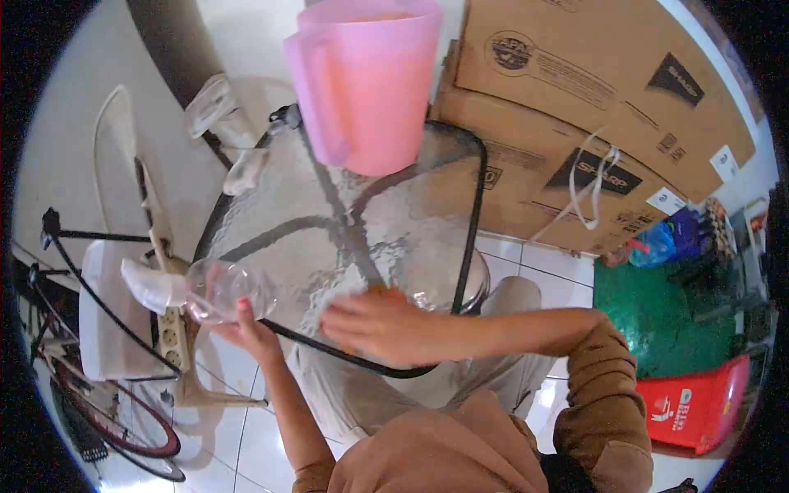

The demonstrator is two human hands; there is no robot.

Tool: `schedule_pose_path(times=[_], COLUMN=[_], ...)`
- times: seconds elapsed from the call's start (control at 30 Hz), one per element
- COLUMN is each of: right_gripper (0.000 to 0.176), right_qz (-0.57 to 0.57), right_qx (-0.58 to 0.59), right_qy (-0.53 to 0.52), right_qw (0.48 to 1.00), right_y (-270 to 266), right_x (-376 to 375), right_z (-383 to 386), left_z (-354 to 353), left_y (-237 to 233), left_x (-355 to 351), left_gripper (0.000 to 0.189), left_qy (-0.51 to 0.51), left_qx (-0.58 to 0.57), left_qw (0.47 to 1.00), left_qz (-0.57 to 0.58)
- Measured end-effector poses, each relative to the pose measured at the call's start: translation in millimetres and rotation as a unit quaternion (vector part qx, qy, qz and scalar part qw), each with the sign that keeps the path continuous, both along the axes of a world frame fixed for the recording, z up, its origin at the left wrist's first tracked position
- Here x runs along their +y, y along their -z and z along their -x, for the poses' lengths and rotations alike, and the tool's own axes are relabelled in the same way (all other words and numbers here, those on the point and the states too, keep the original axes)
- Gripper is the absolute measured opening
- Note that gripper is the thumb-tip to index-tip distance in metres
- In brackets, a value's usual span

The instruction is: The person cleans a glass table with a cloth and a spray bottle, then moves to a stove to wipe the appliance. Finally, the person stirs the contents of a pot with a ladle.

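My left hand (246, 335) is closed around a clear round bottle (226, 292) with a white spray-type head (156, 285), held tilted at the left edge of the glass table. The glass table top (279, 205) has a rippled surface and a black rim. Over its near part lies my right hand (370, 327), smeared by motion, its palm down. An orange cloth (385, 294) shows at the edges of that hand, mostly hidden beneath it. Toward the back of the table stands a pink pitcher (370, 90), upright, its handle on the left.
Large cardboard boxes (542, 107) lean behind the table on the right. A red bin (694, 407) stands at the lower right near a green surface (649, 320). A power strip (171, 341) and a black metal rack (115, 304) are at the left. My legs are under the table.
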State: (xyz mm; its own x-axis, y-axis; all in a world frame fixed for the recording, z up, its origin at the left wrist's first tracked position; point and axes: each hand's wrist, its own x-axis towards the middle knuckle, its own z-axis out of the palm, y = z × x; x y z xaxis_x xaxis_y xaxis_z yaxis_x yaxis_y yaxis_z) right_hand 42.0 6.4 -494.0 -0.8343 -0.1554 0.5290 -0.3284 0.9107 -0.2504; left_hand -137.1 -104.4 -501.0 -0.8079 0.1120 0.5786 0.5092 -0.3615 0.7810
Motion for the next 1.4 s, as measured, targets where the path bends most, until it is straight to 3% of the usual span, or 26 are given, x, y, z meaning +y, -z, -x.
schedule_pose_path(times=[0.13, 0.2, 0.27, 0.3, 0.37, 0.4, 0.47, 0.57, 0.63, 0.73, 0.83, 0.97, 1.03, 1.13, 1.17, 1.23, 1.3, 1.4], right_gripper=[0.028, 0.023, 0.014, 0.014, 0.021, 0.021, 0.031, 0.028, 0.026, 0.023, 0.024, 0.015, 0.013, 0.01, 0.009, 0.012, 0.011, 0.021], right_qz=[0.072, 0.059, 0.188, 0.196, -0.038, -0.038, 0.031, 0.007, 0.046, 0.079, 0.12, 0.093, 0.043, 0.055, 0.052, 0.156, 0.12, 0.054], right_qx=[-0.039, -0.034, -0.093, -0.107, 0.004, 0.006, 0.005, 0.011, -0.112, -0.022, -0.028, -0.055, 0.087, 0.109, 0.067, -0.025, 0.036, 0.013], right_qy=[-0.072, -0.024, 0.119, 0.196, 0.274, 0.273, 0.392, 0.335, 0.201, 0.102, 0.027, 0.142, 0.254, 0.291, 0.278, 0.162, 0.055, 0.039], right_qw=[0.994, 0.997, 0.97, 0.955, 0.961, 0.961, 0.92, 0.942, 0.972, 0.991, 0.992, 0.984, 0.962, 0.949, 0.957, 0.974, 0.991, 0.998], right_y=[-2.0, -8.2, 1.5, 4.5, -1.2, 1.6, 8.3, 8.8, -3.2, -13.5, 1.5, 4.7, 6.7, 10.8, 8.4, 3.0, -1.1, 2.7], right_x=[33.6, 82.1, 145.2, 179.9, 238.2, 251.2, 263.9, 212.0, 158.6, 57.2, 46.0, 142.8, 184.9, 179.3, 160.5, 109.0, 58.9, 64.7], right_z=[-60.6, -70.0, -69.4, -68.6, -60.0, -54.9, -44.5, -60.6, -77.8, -110.1, -118.6, -101.6, -88.5, -81.1, -89.5, -102.2, -110.4, -115.5], left_z=[-0.9, -0.8, -2.4, -3.1, -3.4, -4.1, -3.2, -0.2, 2.4, 3.2, 13.4, 12.7, 10.2, 8.6, 6.6, 6.4, 9.8, 5.0], left_y=[-4.3, -2.3, -3.6, -3.9, -5.6, -5.9, -6.2, -4.6, 0.3, 4.5, 12.8, 11.5, 10.1, 7.0, 4.5, 6.3, 10.2, 4.8], left_x=[0.3, 0.1, 1.3, 1.4, 1.9, 2.2, 2.6, 1.9, 0.2, 0.7, -4.7, -5.5, -3.4, -1.2, -1.0, -1.6, -3.2, -1.1], left_gripper=[0.083, 0.084, 0.084, 0.084, 0.084, 0.084, 0.084, 0.083, 0.087, 0.093, 0.083, 0.084, 0.085, 0.086, 0.091, 0.096, 0.087, 0.087], left_qy=[-0.031, -0.023, -0.032, -0.032, -0.031, -0.032, -0.044, -0.046, -0.036, -0.039, -0.051, -0.023, -0.024, -0.041, -0.047, -0.055, -0.04, -0.033], left_qx=[0.023, 0.012, 0.018, 0.018, 0.015, 0.017, 0.018, 0.038, 0.021, 0.006, 0.045, 0.029, 0.029, 0.033, 0.026, 0.016, 0.036, 0.022], left_qw=[0.999, 0.999, 0.999, 0.999, 0.999, 0.999, 0.998, 0.997, 0.998, 0.999, 0.996, 0.997, 0.997, 0.997, 0.997, 0.997, 0.996, 0.996], left_qz=[0.028, 0.038, 0.038, 0.039, 0.036, 0.036, 0.038, 0.049, 0.043, 0.031, 0.064, 0.067, 0.067, 0.063, 0.062, 0.06, 0.07, 0.08])
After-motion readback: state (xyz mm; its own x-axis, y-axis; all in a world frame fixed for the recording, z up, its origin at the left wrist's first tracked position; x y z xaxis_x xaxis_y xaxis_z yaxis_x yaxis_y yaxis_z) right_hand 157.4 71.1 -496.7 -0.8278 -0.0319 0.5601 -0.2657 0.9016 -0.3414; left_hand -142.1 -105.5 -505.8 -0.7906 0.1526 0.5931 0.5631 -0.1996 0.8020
